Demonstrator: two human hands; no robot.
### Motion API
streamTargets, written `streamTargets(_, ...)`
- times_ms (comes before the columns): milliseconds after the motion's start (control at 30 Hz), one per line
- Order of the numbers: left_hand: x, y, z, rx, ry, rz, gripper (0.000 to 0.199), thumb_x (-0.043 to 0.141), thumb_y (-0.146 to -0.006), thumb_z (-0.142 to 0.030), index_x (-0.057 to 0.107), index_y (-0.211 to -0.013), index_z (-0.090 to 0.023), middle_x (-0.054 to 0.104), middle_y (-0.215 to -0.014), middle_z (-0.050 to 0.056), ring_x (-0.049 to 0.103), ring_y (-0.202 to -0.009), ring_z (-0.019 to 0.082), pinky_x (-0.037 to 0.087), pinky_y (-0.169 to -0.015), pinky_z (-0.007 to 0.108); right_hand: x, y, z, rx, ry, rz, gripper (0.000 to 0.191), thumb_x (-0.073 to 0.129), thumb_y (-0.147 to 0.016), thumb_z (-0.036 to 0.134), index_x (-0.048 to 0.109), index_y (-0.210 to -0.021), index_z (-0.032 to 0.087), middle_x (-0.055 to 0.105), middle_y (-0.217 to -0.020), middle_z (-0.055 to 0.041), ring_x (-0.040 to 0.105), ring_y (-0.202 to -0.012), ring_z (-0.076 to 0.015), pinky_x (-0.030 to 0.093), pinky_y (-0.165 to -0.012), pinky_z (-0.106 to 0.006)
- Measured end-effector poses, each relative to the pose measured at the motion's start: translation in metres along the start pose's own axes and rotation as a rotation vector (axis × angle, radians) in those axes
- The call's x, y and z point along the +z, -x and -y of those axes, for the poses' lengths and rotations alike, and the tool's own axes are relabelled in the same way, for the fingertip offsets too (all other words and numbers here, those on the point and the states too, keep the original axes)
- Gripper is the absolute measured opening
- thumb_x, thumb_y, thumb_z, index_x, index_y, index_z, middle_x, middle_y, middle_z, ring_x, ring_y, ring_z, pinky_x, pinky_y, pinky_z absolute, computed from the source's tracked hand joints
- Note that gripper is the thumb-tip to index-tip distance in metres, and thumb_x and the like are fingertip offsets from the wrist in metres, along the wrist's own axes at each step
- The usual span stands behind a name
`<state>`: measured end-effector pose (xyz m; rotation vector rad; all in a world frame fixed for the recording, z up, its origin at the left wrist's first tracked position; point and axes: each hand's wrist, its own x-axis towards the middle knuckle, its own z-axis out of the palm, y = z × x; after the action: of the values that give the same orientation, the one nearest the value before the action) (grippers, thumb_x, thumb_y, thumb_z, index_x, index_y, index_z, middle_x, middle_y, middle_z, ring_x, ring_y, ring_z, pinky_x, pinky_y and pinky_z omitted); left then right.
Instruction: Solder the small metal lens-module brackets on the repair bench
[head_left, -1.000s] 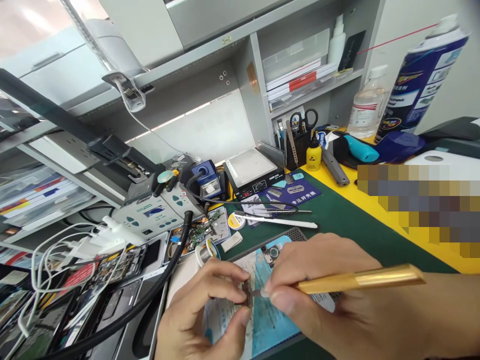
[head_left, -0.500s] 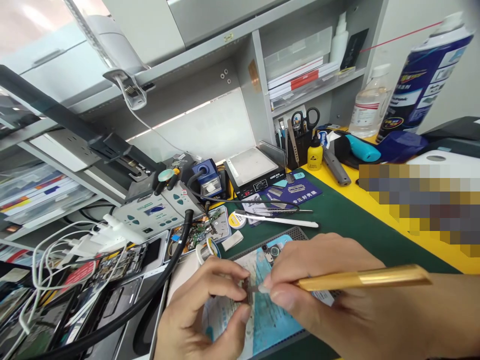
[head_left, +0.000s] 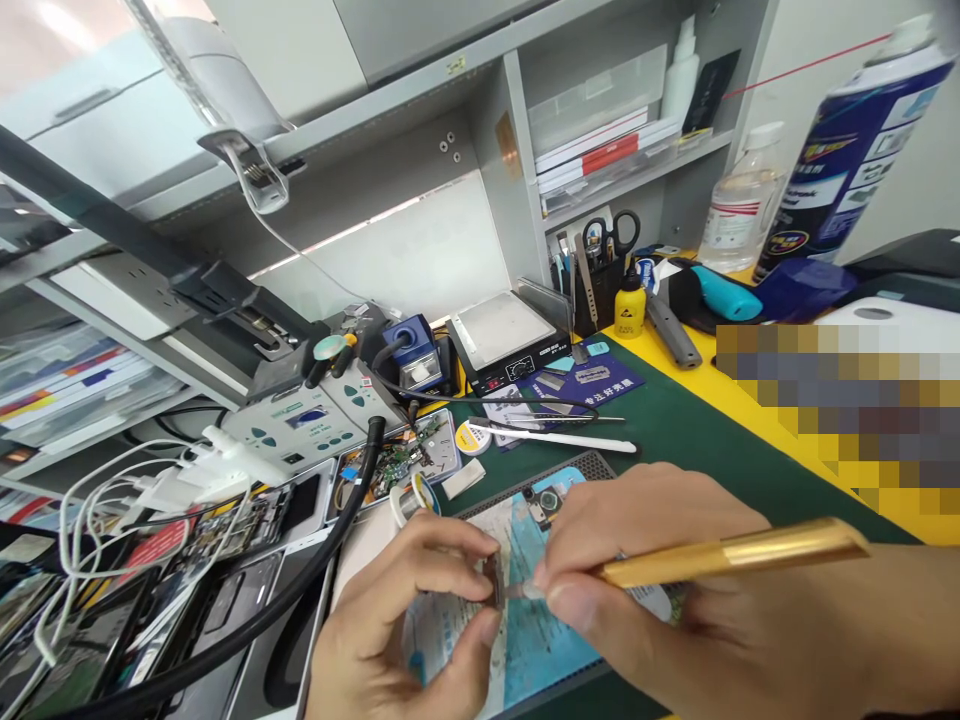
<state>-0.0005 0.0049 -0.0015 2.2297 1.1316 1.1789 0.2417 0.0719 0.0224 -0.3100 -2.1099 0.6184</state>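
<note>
My left hand pinches a small, thin dark part on edge between thumb and fingertips; much of it is hidden by the fingers. In my right hand is a gold-handled craft knife, gripped like a pen. Its short blade points left at the part's side; whether it touches cannot be told. Beneath both hands lies a worn blue-and-white sheet with a phone camera picture, over a dark perforated pad.
A white stick-like tool, a solder spool and a tray of circuit parts lie beyond my hands. A heating plate and a soldering station stand behind. A thick black hose crosses on the left, beside phone parts.
My right hand and the knife have shifted slightly right, the handle's end tipping a little higher. More of the blade shows. My left hand stays nearly still, pinching the dark part.
</note>
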Motion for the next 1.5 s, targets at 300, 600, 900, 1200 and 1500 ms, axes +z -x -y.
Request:
streamTargets(300,0.001,0.0,-0.001,0.009,-0.012,-0.012,0.03,0.065,-0.087,0.001,0.064,-0.105,-0.023,0.07,-0.108,0.002,0.071,-0.102,0.012,0.059,-0.09,0.022,0.005,0.007,-0.001,0.033,-0.019,-0.029,0.005,0.066,-0.095,0.015,0.071,-0.092,0.017,0.073,-0.077,0.0015,0.067,-0.067,-0.0092,0.053,-0.068,-0.017)
streamTargets(600,0.0,0.0,0.002,0.002,-0.014,-0.014,0.029,0.064,-0.087,0.0,0.064,-0.105,-0.023,0.07,-0.106,0.002,0.072,-0.099,0.013,0.059,-0.086,0.024,0.001,0.004,0.001,0.004,-0.018,0.004,0.009,0.065,-0.096,0.012,0.072,-0.09,0.015,0.071,-0.074,0.0028,0.064,-0.064,-0.0074,0.051,-0.067,-0.015)
streamTargets(900,0.003,-0.001,-0.002,0.012,-0.078,-0.06,0.026,0.064,-0.088,-0.001,0.062,-0.103,-0.022,0.067,-0.106,0.003,0.069,-0.096,0.013,0.056,-0.085,0.027,-0.004,-0.004,0.003,0.205,-0.136,0.023,0.017,0.058,-0.098,0.014,0.065,-0.083,0.019,0.063,-0.07,0.0026,0.058,-0.06,-0.0098,0.048,-0.058,-0.02)
streamTargets(1200,0.007,0.0,-0.002,0.038,-0.152,-0.161,0.03,0.066,-0.087,-0.002,0.059,-0.11,-0.021,0.068,-0.107,0.006,0.067,-0.098,0.016,0.055,-0.089,0.032,0.008,0.001,-0.005,0.604,-0.579,-0.027,0.021,0.06,-0.104,0.033,0.066,-0.089,0.02,0.064,-0.07,0.0012,0.062,-0.062,-0.0116,0.05,-0.056,-0.02)
streamTargets(1500,0.009,0.002,-0.004,0.105,-0.285,-0.193,0.046,0.071,-0.083,0.001,0.057,-0.123,-0.016,0.069,-0.106,0.009,0.067,-0.096,0.019,0.058,-0.085,0.036,0.008,-0.006,-0.005,0.925,-0.762,0.076,0.025,0.081,-0.085,0.035,0.061,-0.087,0.021,0.068,-0.076,0.0007,0.061,-0.051,-0.0119,0.047,-0.046,-0.021)
